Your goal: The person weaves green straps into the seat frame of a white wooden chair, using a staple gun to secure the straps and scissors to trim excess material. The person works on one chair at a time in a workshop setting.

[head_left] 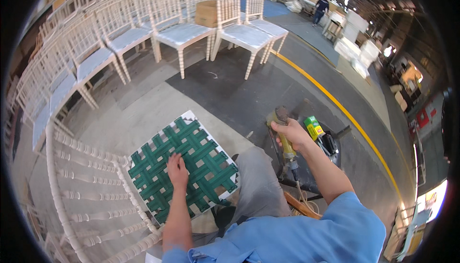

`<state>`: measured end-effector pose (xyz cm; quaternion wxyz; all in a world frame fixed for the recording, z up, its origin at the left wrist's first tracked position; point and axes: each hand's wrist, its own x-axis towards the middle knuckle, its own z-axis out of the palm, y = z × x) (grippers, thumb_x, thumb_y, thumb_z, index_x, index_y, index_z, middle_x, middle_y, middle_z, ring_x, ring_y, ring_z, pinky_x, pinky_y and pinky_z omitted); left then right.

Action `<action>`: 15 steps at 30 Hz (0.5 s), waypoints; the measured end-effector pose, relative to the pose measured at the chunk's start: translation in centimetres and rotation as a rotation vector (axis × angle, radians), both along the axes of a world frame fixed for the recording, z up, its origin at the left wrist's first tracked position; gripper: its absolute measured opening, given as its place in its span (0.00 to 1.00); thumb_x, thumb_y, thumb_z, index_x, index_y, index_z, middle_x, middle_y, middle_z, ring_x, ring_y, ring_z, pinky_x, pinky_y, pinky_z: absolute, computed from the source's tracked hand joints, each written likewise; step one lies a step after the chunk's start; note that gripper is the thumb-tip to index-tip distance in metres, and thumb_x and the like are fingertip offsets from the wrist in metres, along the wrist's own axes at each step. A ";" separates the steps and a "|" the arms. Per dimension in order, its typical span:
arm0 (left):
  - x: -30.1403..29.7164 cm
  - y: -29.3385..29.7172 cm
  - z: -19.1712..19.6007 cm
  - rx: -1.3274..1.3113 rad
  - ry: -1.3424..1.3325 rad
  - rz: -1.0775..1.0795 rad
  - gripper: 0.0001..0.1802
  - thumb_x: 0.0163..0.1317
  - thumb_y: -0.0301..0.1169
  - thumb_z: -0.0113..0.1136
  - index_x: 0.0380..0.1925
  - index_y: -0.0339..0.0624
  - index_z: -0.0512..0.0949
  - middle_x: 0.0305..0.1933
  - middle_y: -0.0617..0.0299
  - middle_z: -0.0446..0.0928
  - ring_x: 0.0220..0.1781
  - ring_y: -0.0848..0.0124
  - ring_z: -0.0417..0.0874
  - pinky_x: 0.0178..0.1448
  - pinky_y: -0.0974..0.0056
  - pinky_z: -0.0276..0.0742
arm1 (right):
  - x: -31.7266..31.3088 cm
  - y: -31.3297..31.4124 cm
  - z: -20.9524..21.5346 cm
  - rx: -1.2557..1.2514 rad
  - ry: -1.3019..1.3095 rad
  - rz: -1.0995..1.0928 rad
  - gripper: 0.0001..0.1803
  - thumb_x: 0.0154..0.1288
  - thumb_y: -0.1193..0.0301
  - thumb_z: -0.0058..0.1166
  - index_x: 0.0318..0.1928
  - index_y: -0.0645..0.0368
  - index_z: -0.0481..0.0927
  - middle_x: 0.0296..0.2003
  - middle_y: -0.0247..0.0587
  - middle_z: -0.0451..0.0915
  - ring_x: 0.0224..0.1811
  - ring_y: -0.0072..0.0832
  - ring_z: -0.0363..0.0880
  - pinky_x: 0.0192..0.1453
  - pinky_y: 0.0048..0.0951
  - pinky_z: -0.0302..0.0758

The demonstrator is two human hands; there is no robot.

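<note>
My left hand (177, 171) lies on the green woven webbing (165, 155) of a chair seat, fingers stretched over the straps and holding nothing. The straps cross over and under with gaps between them, and the white seat frame (189, 115) shows at the corners. This seat belongs to a pale chair (91, 196) with a turned-spindle back, tilted to the left. Off to the right, my right hand (291, 132) is closed around a yellowish air-powered tool (287, 149), probably a stapler. An air hose (300, 188) leads from its lower end; the tool's nose is hard to make out.
A small stand (311, 177) at my right carries a green-and-yellow box (314, 128) and a black object (329, 143). Rows of white chairs (187, 34) curve across the far left, a cardboard box (206, 14) among them. A yellow floor line (345, 111) runs past; another person (321, 10) stands far off.
</note>
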<state>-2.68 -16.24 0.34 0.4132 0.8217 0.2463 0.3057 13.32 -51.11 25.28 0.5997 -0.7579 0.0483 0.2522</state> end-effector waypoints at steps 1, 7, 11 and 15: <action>-1.2 -2.4 0.4 -0.159 -0.060 0.000 0.13 0.73 0.31 0.56 0.51 0.39 0.84 0.57 0.49 0.83 0.65 0.52 0.81 0.70 0.50 0.73 | -0.4 -1.6 0.0 0.029 -0.005 -0.021 0.20 0.68 0.59 0.69 0.49 0.59 0.77 0.31 0.33 0.77 0.24 0.22 0.75 0.25 0.28 0.75; -12.0 -11.5 2.2 -0.892 0.056 -0.128 0.16 0.78 0.37 0.54 0.45 0.34 0.82 0.33 0.57 0.86 0.30 0.69 0.85 0.36 0.67 0.80 | -2.8 -5.4 0.1 0.133 -0.034 -0.013 0.22 0.68 0.60 0.69 0.52 0.61 0.77 0.33 0.34 0.78 0.24 0.22 0.76 0.26 0.27 0.76; -15.7 -13.5 1.7 -1.236 0.493 -0.147 0.27 0.76 0.51 0.55 0.49 0.34 0.78 0.36 0.54 0.84 0.32 0.63 0.85 0.37 0.61 0.81 | -3.8 -8.2 -0.9 0.148 -0.058 -0.040 0.22 0.69 0.61 0.68 0.53 0.63 0.78 0.37 0.37 0.79 0.26 0.24 0.79 0.28 0.28 0.79; -15.9 -13.4 1.2 -1.482 0.571 -0.050 0.48 0.67 0.65 0.59 0.71 0.36 0.60 0.66 0.41 0.72 0.64 0.43 0.77 0.60 0.38 0.77 | -2.8 -13.7 -4.8 0.116 -0.051 -0.102 0.21 0.70 0.63 0.66 0.55 0.64 0.78 0.42 0.43 0.83 0.29 0.28 0.84 0.30 0.29 0.81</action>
